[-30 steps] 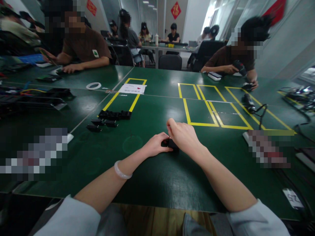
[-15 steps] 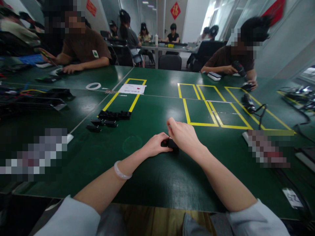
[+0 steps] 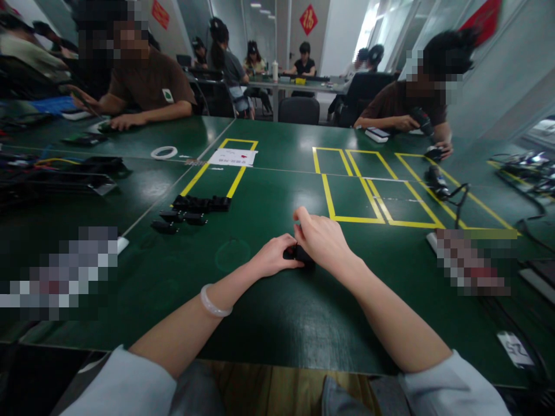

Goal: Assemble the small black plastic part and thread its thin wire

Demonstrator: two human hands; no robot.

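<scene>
A small black part [image 3: 296, 253] lies on the green table [image 3: 269, 312] in front of me, mostly covered by my hands. My left hand [image 3: 272, 257], with a pale bangle on its wrist, grips the part from the left. My right hand [image 3: 323, 240] closes over it from the right and above, fingers curled. Both hands hold the same piece, and its shape is hard to make out.
Several black parts [image 3: 191, 209] lie in a row to my left by a yellow tape frame [image 3: 219, 167]. More yellow frames [image 3: 377, 190] mark the table on the right. A white tape ring [image 3: 165, 152], a paper sheet [image 3: 233, 156] and cables [image 3: 442, 185] lie farther off. Other people work at the far edge.
</scene>
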